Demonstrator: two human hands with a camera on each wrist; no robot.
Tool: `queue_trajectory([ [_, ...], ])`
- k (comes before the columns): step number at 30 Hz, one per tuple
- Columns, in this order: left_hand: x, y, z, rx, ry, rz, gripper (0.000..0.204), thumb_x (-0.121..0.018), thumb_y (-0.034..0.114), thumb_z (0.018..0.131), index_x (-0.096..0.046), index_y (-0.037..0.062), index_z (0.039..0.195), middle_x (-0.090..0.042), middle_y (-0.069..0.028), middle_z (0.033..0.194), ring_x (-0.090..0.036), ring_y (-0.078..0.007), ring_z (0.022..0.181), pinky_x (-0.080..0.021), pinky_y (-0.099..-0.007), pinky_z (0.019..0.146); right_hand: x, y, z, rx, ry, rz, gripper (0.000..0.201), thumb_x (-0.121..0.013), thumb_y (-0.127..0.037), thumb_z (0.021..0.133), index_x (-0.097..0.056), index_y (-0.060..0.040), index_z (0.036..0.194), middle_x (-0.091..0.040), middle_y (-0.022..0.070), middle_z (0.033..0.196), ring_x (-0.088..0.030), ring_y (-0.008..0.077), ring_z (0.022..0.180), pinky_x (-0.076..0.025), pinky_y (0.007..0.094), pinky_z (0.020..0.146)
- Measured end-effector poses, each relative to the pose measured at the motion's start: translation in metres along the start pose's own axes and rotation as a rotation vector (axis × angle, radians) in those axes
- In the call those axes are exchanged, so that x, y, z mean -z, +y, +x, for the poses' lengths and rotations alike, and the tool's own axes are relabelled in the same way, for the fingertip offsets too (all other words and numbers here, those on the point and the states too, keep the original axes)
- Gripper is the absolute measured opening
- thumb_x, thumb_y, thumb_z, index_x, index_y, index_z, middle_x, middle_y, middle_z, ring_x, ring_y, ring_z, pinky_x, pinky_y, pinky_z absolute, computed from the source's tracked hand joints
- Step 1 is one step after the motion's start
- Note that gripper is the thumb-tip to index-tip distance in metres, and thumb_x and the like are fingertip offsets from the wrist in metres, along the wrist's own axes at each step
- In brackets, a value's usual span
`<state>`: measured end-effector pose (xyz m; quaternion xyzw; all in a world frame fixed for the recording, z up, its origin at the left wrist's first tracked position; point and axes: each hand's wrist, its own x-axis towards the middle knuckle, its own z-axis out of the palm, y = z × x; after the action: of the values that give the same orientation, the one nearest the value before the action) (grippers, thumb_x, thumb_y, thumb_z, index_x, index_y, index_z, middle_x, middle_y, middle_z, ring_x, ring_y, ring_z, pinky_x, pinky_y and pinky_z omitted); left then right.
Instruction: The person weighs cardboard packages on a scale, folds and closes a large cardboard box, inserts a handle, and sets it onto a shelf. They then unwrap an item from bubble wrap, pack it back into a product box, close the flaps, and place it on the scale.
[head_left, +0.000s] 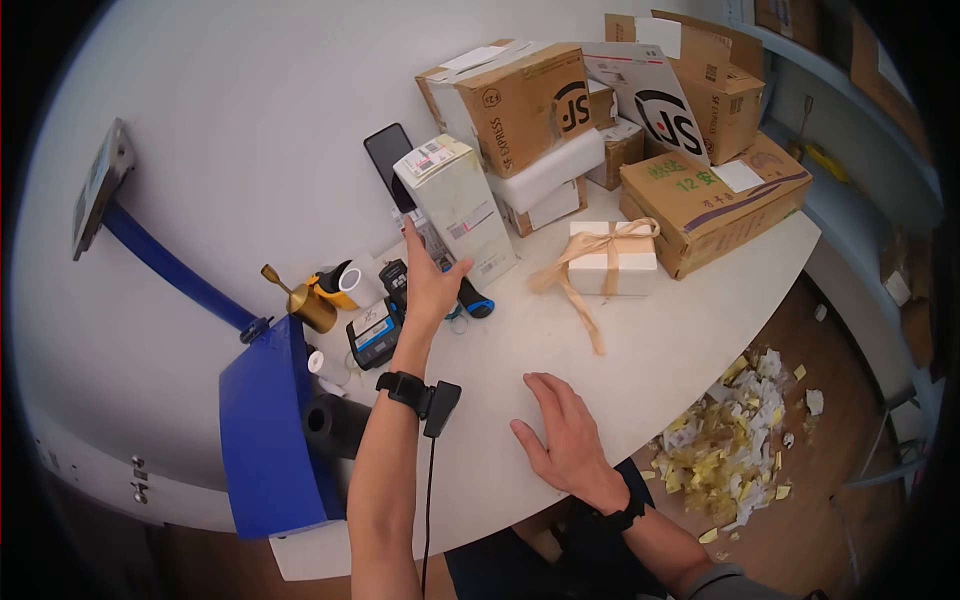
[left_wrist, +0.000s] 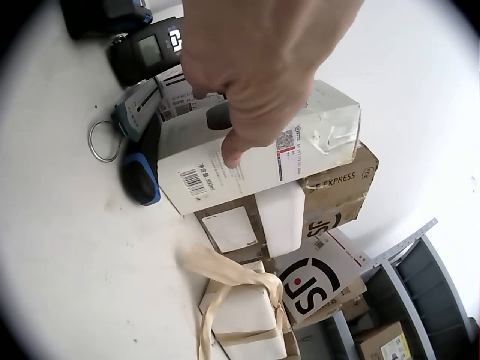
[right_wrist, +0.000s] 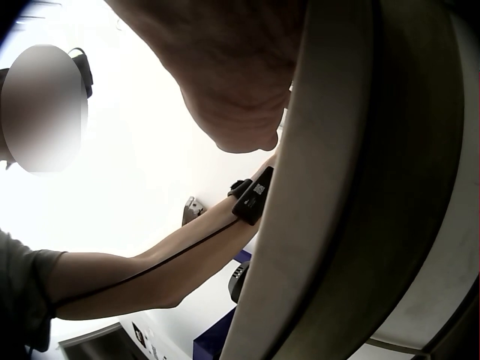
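Note:
My left hand reaches over the left side of the table, index finger extended and thumb spread to the right. It overlaps the lower left side of a tall white carton; in the left wrist view, the thumb appears against the carton's labelled face. Just beyond the fingertips, a black smartphone leans near the wall. A black-and-blue handled tool lies below the thumb. Near the front edge, my right hand rests on the table with relaxed fingers and holds nothing.
A ribbon-tied white box sits right of centre. Stacked shipping cartons stand behind it. Left are a label printer, a gold bell-shaped object and a blue scale. Packing scraps litter the floor.

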<state>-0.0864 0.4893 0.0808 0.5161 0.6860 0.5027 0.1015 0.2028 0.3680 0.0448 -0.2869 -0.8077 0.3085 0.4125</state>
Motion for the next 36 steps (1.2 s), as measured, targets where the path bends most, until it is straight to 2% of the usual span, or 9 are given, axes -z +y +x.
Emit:
queue_trajectory([
  [3, 0.011, 0.043, -0.036, 0.005, 0.071, -0.217, 0.101, -0.075, 0.005, 0.095, -0.005, 0.0037, 0.168, -0.021, -0.0291, 0.170, -0.026, -0.0397, 0.158, -0.028, -0.0469, 0.127, 0.001, -0.004, 0.002, -0.002, -0.012, 0.008, 0.055, -0.071, -0.015, 0.096, -0.051, 0.0051, 0.143, -0.055, 0.0273, 0.138, -0.059, 0.0448, 0.120, -0.049, 0.0485, 0.103],
  [7, 0.042, 0.109, -0.144, -0.096, -0.057, -0.386, 0.057, -0.069, 0.004, 0.101, -0.047, 0.0015, 0.153, -0.064, -0.0163, 0.143, -0.060, -0.0241, 0.135, -0.045, -0.0385, 0.116, -0.002, -0.004, 0.001, 0.010, -0.033, 0.035, 0.053, -0.069, -0.013, 0.097, -0.051, 0.0047, 0.144, -0.055, 0.0269, 0.140, -0.058, 0.0455, 0.123, -0.048, 0.0485, 0.104],
  [11, 0.081, 0.120, -0.250, -0.091, 0.070, -0.090, 0.022, -0.066, -0.002, 0.099, -0.073, -0.0020, 0.119, -0.078, -0.0130, 0.112, -0.073, -0.0229, 0.108, -0.055, -0.0346, 0.097, -0.002, -0.004, 0.000, 0.009, -0.026, 0.000, 0.052, -0.068, -0.011, 0.098, -0.051, 0.0043, 0.145, -0.055, 0.0260, 0.141, -0.058, 0.0451, 0.125, -0.048, 0.0482, 0.105],
  [13, 0.095, 0.099, -0.292, -0.091, 0.218, -0.026, 0.011, -0.064, -0.001, 0.100, -0.074, -0.0040, 0.104, -0.077, -0.0121, 0.100, -0.072, -0.0205, 0.094, -0.055, -0.0320, 0.086, -0.002, -0.004, 0.000, 0.019, -0.035, -0.018, 0.051, -0.066, -0.011, 0.099, -0.051, 0.0038, 0.145, -0.055, 0.0257, 0.141, -0.058, 0.0445, 0.125, -0.048, 0.0475, 0.106],
  [18, 0.125, 0.061, -0.365, 0.141, 0.489, 0.016, 0.009, -0.066, 0.000, 0.098, -0.074, -0.0030, 0.095, -0.071, -0.0097, 0.081, -0.066, -0.0187, 0.077, -0.050, -0.0292, 0.071, -0.004, -0.008, -0.001, 0.022, -0.067, -0.041, 0.049, -0.066, -0.010, 0.099, -0.052, 0.0038, 0.143, -0.056, 0.0255, 0.140, -0.057, 0.0442, 0.126, -0.047, 0.0473, 0.107],
  [25, 0.125, 0.036, -0.394, 0.259, 0.575, -0.072, 0.015, -0.066, 0.004, 0.100, -0.072, -0.0033, 0.088, -0.062, -0.0047, 0.071, -0.052, -0.0087, 0.062, -0.040, -0.0259, 0.057, -0.008, -0.002, 0.000, 0.065, -0.116, -0.048, 0.051, -0.070, -0.011, 0.095, -0.054, 0.0041, 0.141, -0.057, 0.0253, 0.140, -0.057, 0.0438, 0.127, -0.047, 0.0469, 0.108],
  [29, 0.121, 0.032, -0.394, 0.320, 0.589, -0.081, 0.023, -0.067, 0.007, 0.100, -0.065, -0.0026, 0.078, -0.051, -0.0007, 0.060, -0.041, -0.0044, 0.056, -0.030, -0.0258, 0.050, -0.026, -0.041, 0.011, 0.145, -0.173, -0.066, 0.060, -0.077, -0.014, 0.091, -0.052, 0.0038, 0.142, -0.056, 0.0255, 0.140, -0.056, 0.0440, 0.129, -0.047, 0.0470, 0.109],
  [31, 0.121, 0.034, -0.394, 0.309, 0.596, -0.048, 0.028, -0.068, 0.008, 0.100, -0.060, -0.0026, 0.075, -0.047, 0.0005, 0.056, -0.039, -0.0044, 0.054, -0.029, -0.0258, 0.049, -0.046, -0.069, 0.027, 0.221, -0.355, 0.069, 0.074, -0.082, -0.018, 0.086, -0.046, 0.0025, 0.148, -0.051, 0.0261, 0.146, -0.052, 0.0444, 0.135, -0.045, 0.0474, 0.113],
  [36, 0.119, 0.034, -0.393, 0.325, 0.604, -0.099, 0.027, -0.068, 0.008, 0.100, -0.060, -0.0023, 0.076, -0.049, 0.0008, 0.056, -0.040, -0.0039, 0.055, -0.031, -0.0256, 0.050, -0.119, -0.099, 0.057, 0.284, -0.468, 0.124, 0.099, -0.086, -0.024, 0.084, -0.027, -0.0006, 0.160, -0.039, 0.0273, 0.157, -0.041, 0.0441, 0.147, -0.039, 0.0470, 0.121],
])
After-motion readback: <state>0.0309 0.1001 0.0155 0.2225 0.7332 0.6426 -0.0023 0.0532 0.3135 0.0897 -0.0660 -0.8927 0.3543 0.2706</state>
